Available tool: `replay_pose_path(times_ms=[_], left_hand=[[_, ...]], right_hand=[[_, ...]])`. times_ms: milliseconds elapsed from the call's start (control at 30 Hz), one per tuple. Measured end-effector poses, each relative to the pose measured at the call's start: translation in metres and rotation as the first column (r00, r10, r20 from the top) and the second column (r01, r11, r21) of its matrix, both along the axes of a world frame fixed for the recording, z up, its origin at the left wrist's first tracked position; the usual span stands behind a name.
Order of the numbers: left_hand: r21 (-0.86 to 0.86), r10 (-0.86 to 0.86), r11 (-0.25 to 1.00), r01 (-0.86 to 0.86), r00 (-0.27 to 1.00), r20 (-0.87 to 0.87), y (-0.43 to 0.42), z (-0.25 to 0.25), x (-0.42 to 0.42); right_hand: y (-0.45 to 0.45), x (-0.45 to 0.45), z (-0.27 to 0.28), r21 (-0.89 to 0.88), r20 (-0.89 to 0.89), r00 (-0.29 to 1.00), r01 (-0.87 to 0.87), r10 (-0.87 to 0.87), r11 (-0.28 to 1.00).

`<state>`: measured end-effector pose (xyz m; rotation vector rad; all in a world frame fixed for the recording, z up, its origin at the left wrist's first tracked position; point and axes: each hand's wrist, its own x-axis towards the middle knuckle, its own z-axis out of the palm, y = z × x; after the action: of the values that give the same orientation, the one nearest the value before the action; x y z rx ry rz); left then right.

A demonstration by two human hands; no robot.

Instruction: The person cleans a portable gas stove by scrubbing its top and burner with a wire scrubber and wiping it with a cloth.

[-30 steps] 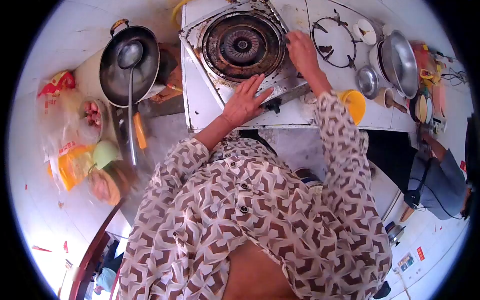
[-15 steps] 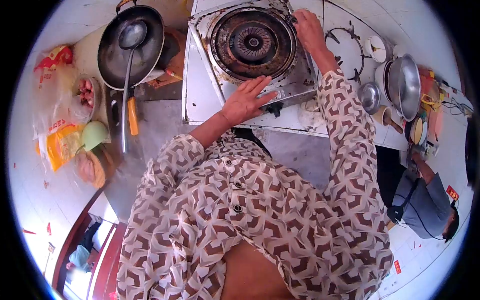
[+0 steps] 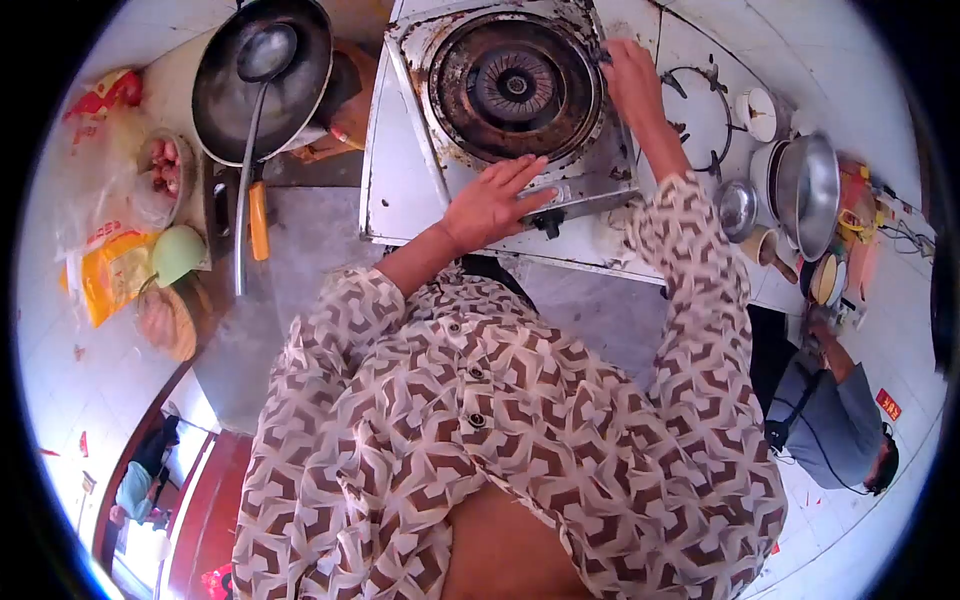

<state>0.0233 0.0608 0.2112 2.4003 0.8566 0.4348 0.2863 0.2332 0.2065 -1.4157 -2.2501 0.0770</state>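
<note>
A rust-stained gas stove (image 3: 420, 160) with a round, grimy burner (image 3: 516, 86) stands right before me. My left hand (image 3: 495, 203) lies on the stove's front edge, fingers stretched and thumb apart, just left of the black knob (image 3: 548, 222). At the stove's right rim is my right hand (image 3: 632, 82), its fingers curled together. A small dark bit (image 3: 603, 53) shows at its fingertips, too little of it to name. A black pot-support ring (image 3: 700, 118) lies on the white counter to the right of that hand.
On the left sit a wok (image 3: 215, 125) with a ladle (image 3: 266, 55) in it, an orange-handled knife (image 3: 259, 222), a bowl of reddish bulbs (image 3: 165, 170) and a green bowl (image 3: 178, 253). Metal basins (image 3: 808, 195) stand right. Another person (image 3: 825, 415) works at far right.
My right hand has shifted slightly down along the stove's right rim. My left hand stays in place. The view has moved a little, and the person at far left has changed posture.
</note>
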Motion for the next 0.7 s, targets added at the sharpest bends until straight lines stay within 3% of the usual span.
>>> replay_pose_path(times_ms=[133,233,333,467,567,600,700], left_hand=[[-0.018,-0.004,1.000,0.004,1.000,-0.017,-0.002,0.000,0.000],[-0.007,-0.007,1.000,0.007,1.000,-0.012,-0.002,0.004,0.002],[-0.011,-0.010,1.000,0.010,1.000,-0.022,-0.001,0.008,-0.001],[0.013,-0.002,1.000,0.002,1.000,0.008,-0.003,0.005,0.004],[0.029,0.010,1.000,-0.011,0.999,0.032,-0.003,0.006,0.003],[0.033,0.010,0.999,-0.011,1.000,0.027,-0.002,0.005,0.003],[0.024,0.010,1.000,-0.011,1.000,0.015,-0.006,0.008,0.004]], right_hand=[[0.027,-0.014,0.000,0.025,0.099,0.995,0.022,-0.024,0.999],[0.064,-0.036,-0.006,0.186,0.060,0.998,0.020,-0.032,0.982],[0.050,-0.028,0.011,0.008,0.048,0.999,-0.006,0.006,1.000],[0.002,0.002,0.010,-0.022,-0.023,0.999,-0.047,0.046,0.999],[0.050,-0.009,0.011,0.027,0.047,0.990,-0.136,0.135,0.990],[0.066,-0.021,0.014,0.016,0.072,0.995,-0.072,0.071,0.997],[0.087,-0.030,0.009,0.222,-0.068,0.996,-0.041,0.057,0.974]])
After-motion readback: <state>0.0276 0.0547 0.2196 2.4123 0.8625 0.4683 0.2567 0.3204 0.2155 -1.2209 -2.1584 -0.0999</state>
